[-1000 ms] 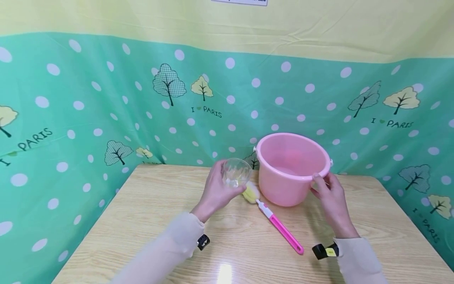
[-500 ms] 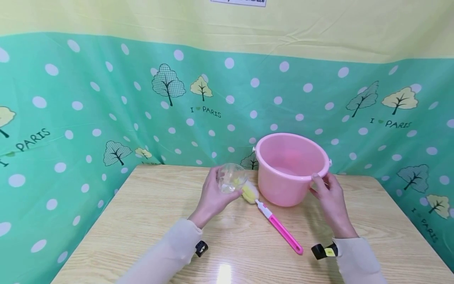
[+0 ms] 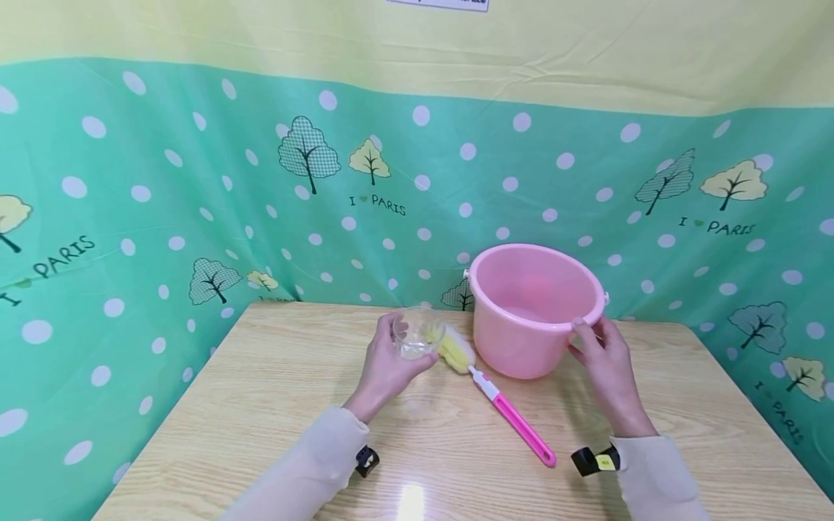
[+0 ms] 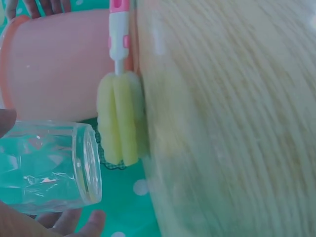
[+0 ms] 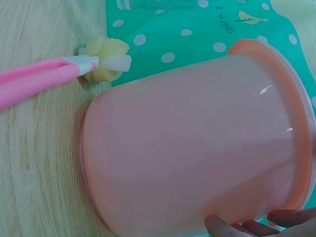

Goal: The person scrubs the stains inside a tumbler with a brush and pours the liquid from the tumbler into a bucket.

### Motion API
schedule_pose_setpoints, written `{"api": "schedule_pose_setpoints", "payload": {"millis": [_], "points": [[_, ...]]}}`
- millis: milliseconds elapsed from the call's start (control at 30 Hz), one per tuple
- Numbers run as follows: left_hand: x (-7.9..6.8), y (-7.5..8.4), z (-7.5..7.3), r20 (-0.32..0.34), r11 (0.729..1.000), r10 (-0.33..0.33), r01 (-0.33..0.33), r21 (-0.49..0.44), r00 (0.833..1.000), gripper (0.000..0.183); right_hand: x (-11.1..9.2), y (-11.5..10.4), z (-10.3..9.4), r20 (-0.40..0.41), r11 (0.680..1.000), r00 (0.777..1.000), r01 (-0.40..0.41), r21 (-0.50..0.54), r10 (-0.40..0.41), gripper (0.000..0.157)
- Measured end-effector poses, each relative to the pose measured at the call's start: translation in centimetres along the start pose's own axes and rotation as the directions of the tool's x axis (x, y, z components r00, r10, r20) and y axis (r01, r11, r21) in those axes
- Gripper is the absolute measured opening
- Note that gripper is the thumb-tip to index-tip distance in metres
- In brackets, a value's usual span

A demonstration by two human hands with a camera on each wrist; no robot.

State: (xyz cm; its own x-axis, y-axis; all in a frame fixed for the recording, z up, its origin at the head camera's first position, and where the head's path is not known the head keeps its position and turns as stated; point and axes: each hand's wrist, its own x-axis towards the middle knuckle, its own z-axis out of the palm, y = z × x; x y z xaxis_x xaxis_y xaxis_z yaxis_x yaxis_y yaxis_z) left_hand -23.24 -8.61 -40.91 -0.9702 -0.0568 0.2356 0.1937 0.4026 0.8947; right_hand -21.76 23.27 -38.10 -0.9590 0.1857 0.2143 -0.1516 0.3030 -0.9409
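My left hand (image 3: 383, 367) grips a clear drinking glass (image 3: 418, 339) round its side, upright above the table. Its thick base (image 4: 88, 165) shows apart from the wood in the left wrist view. Just to the right lies a sponge bottle brush (image 3: 517, 423), with a yellow and white head and a pink handle pointing toward me. At the back stands a pink bucket (image 3: 521, 351). My right hand (image 3: 609, 369) pinches its rim on the near right side, thumb on top. In the right wrist view, fingertips (image 5: 217, 225) show against the bucket's wall.
The wooden table (image 3: 280, 405) runs back to a green dotted cloth (image 3: 221, 188) printed with trees, which hangs behind and along both sides. White pegs sit at the bucket's two sides.
My left hand has moved left and down toward the table with the glass, away from the bucket. The right hand, bucket and brush have stayed put.
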Motion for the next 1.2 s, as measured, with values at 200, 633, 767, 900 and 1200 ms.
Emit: {"api": "schedule_pose_setpoints", "payload": {"millis": [200,633,767,900,1200], "points": [[0.1,-0.7,-0.1,-0.018,1.000,-0.025,0.025,0.007,1.000,0.092,0.0,0.1,0.0,0.003,1.000,1.000,0.000,-0.002,0.000,0.066],[0.4,-1.6,0.0,-0.003,0.993,-0.116,0.116,-0.006,0.993,0.092,0.0,0.0,0.1,0.004,1.000,1.000,0.002,-0.013,-0.002,0.066],[0.6,-1.8,0.2,0.012,0.988,-0.151,0.151,-0.021,0.988,0.091,0.0,0.0,0.0,0.001,1.000,1.000,0.000,-0.019,0.000,0.065],[0.7,-1.9,0.3,0.014,0.985,-0.173,0.174,-0.020,0.985,0.093,0.0,0.0,0.0,-0.002,1.000,1.000,-0.001,-0.020,0.001,0.064],[1.2,-2.4,0.6,0.004,0.977,-0.209,0.209,-0.028,0.978,0.093,0.0,-0.1,0.0,0.001,1.000,1.000,-0.003,-0.012,0.003,0.065]]}}
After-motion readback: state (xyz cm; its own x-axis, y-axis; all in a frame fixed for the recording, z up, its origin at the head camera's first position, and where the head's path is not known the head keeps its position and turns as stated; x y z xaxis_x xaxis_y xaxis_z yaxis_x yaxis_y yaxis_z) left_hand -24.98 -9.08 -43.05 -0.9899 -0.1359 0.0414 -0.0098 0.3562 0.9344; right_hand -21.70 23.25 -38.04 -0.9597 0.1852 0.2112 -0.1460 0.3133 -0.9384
